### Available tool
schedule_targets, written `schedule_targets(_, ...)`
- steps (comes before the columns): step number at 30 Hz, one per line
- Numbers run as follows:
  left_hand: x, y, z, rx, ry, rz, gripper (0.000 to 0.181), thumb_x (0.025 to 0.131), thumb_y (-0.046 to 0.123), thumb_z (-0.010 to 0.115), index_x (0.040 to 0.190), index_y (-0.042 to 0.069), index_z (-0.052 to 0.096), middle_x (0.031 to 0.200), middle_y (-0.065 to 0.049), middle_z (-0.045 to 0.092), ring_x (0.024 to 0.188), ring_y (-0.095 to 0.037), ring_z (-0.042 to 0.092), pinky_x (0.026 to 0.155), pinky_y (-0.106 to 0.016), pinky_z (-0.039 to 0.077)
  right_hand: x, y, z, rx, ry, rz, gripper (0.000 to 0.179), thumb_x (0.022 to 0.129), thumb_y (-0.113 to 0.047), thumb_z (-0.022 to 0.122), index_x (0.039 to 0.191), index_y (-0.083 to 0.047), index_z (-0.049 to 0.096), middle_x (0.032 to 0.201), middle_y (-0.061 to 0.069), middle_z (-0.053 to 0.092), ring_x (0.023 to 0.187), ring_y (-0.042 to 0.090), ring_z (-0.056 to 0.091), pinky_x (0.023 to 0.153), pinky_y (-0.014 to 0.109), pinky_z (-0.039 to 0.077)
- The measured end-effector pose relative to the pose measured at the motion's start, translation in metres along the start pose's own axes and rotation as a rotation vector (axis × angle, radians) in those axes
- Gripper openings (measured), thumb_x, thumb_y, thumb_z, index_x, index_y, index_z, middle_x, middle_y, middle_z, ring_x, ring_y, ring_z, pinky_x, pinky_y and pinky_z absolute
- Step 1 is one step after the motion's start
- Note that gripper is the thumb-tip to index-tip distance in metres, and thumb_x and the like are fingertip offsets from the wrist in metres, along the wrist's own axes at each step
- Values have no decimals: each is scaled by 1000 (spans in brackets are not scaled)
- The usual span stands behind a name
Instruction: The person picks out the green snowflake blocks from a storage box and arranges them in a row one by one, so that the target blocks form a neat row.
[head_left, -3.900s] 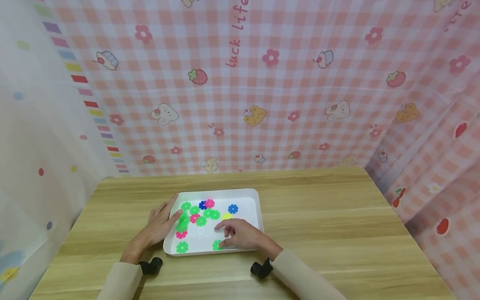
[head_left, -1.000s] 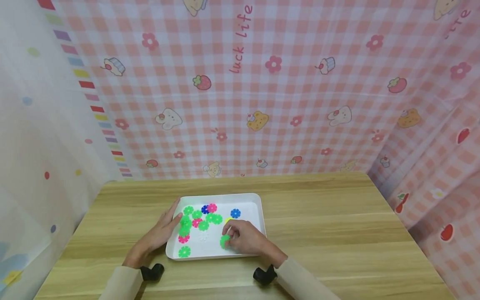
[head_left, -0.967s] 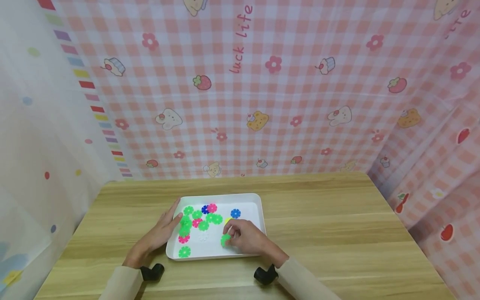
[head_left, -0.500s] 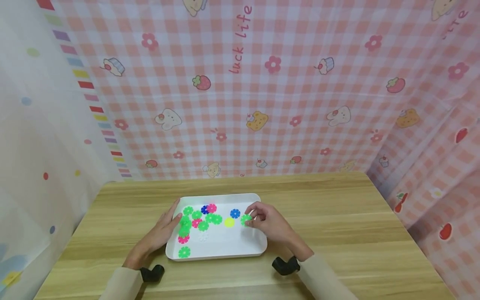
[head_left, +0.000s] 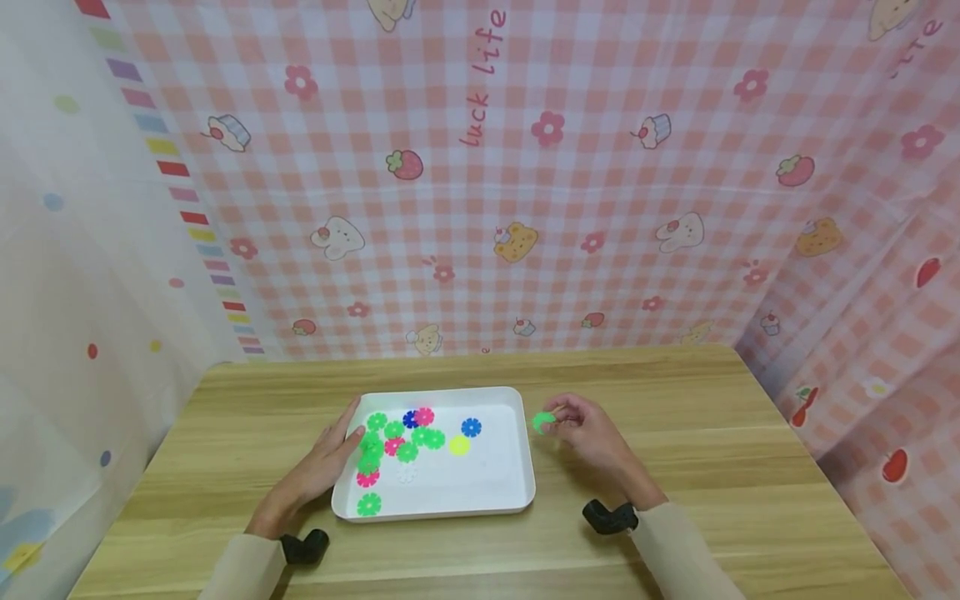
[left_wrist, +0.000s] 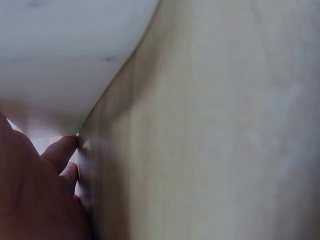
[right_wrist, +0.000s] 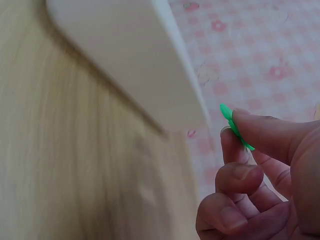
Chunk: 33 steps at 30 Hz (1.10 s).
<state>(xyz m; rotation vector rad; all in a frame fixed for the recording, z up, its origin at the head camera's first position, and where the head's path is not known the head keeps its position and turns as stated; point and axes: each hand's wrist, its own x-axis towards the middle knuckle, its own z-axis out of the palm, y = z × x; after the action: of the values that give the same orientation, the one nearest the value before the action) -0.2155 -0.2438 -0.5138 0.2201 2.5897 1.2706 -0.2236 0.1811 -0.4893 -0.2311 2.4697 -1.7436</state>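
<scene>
A person's right hand (head_left: 595, 435) is in the air beyond a white tray (head_left: 480, 492), between 2 and 3 o'clock of its middle; thumb and index finger pinch 1 green disc (head_left: 543, 422) narrowly near its edge – the wrist view shows it tilted almost edge-on – with the other fingers bent loosely beneath. The left hand (head_left: 321, 460) rests at 9 o'clock, fingers stretched along the tray's outer wall and thumb at the rim; how firmly it presses, I cannot tell. The tray is shallow, smooth and round-cornered. Flat, notched discs (head_left: 407, 452) in green, pink, dark blue and white lie mostly in its left half, some overlapping; a blue disc (head_left: 471, 427) and a yellow disc (head_left: 460, 446) lie towards 2 o'clock. Below is a wood-grained table (head_left: 660, 417); behind hangs pink gingham cloth (head_left: 600, 192).
</scene>
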Motion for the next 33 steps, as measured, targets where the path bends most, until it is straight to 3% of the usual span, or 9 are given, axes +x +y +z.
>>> schedule_targets(8, 1, -1, 0, 11, -4, 17, 66, 107, 49, 26, 161, 21, 0, 167, -15, 1, 149, -46, -9, 114, -68, -8, 7, 18, -6, -66, 72, 84, 22, 87, -7, 74, 107, -4, 65, 91, 9, 68, 80, 16, 59, 70, 27, 47)
schedule_targets(19, -1, 1, 0, 22, -21, -27, 68, 105, 57, 25, 161, 28, -2, 167, -11, -2, 148, -47, -14, 112, -71, -7, 11, 27, 0, -146, 108, 86, 18, 85, -2, 74, 100, -4, 66, 82, 5, 66, 74, 15, 56, 70, 28, 44)
schedule_targets(33, -3, 3, -4, 20, -36, -21, 67, 106, 54, 26, 161, 28, -2, 167, -11, -1, 148, -46, -14, 112, -71, -7, 12, 28, 3, -224, 151, 93, 15, 83, -5, 77, 97, -6, 69, 79, 4, 62, 72, 15, 52, 67, 28, 42)
